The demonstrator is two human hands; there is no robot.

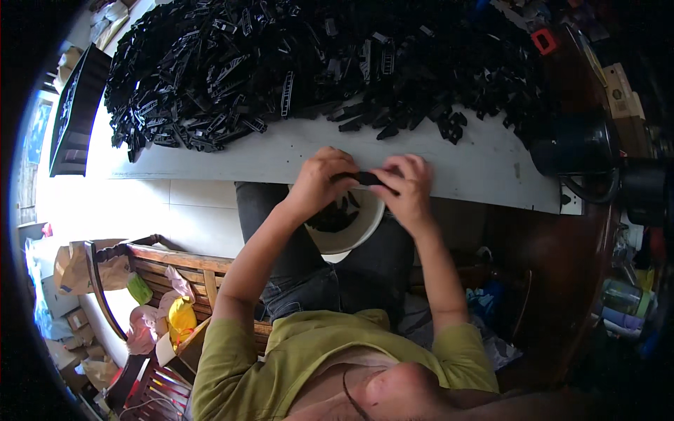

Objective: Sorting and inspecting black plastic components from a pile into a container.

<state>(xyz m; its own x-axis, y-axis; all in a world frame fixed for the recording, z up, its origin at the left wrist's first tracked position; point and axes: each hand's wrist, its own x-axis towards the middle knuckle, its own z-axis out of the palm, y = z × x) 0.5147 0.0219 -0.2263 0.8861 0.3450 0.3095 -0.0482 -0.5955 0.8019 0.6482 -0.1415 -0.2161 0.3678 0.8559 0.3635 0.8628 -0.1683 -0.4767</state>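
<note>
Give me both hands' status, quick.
Left hand: closed on one end of a small black plastic part.
Right hand: closed on the other end of it.

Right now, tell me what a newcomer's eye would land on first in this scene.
First, the huge heap of black plastic parts covering the far half of the white table. Next, at the table's near edge, the left hand and right hand pinch one small black part between them. Just beneath the hands, between the person's knees, a white bowl holds more black pieces.
</note>
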